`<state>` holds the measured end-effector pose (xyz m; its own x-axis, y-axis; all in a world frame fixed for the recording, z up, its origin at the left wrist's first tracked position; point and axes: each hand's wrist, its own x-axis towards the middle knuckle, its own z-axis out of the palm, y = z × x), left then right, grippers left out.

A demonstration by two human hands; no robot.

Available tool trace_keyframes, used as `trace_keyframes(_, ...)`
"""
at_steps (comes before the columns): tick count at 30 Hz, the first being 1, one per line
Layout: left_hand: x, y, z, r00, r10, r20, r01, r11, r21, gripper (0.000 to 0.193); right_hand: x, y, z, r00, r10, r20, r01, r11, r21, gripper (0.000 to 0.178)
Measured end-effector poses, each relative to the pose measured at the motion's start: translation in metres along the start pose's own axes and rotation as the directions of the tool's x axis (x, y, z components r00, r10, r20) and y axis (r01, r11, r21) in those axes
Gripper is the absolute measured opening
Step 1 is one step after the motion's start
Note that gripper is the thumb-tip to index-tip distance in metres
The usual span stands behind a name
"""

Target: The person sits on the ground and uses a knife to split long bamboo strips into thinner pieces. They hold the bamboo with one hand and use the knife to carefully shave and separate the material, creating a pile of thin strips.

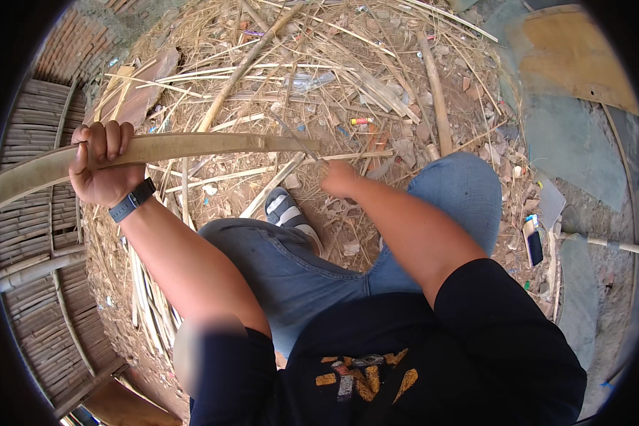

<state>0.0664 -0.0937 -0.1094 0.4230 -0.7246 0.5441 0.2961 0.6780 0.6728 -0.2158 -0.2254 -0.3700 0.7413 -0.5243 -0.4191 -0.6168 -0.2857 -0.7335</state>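
Observation:
A long split bamboo strip (pixel 213 143) runs across in front of me, from the left edge to just short of my right hand. My left hand (pixel 108 165) is wrapped round it towards its left part, fingers over the top edge. In my closed right hand (pixel 339 179) is a knife, its thin blade (pixel 295 135) slanting up and to the left. The blade crosses near the strip's right tip; whether they touch I cannot tell. The knife's handle is mostly hidden by my fist.
Bamboo slivers (pixel 263 71) and debris cover the ground ahead. A bamboo pole (pixel 434 92) lies beyond my right knee. My sandalled foot (pixel 288 213) is below the strip. A phone (pixel 532 240) lies at right, near grey sheets (pixel 582 142). A bamboo wall (pixel 35 213) stands left.

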Motion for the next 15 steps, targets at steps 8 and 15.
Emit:
trace_keyframes(8,0.009,-0.021,0.038,0.992,0.055,-0.118,-0.043,0.994,0.097,0.018,0.002,-0.022,0.018,0.975,-0.052,-0.216,0.106,0.964,0.245,0.040)
trace_keyframes(15,0.024,-0.051,0.089,0.917,0.269,-0.296,-0.090,0.860,0.502,0.021,-0.017,-0.044,-0.027,0.992,0.124,0.014,-0.111,0.827,0.551,0.039)
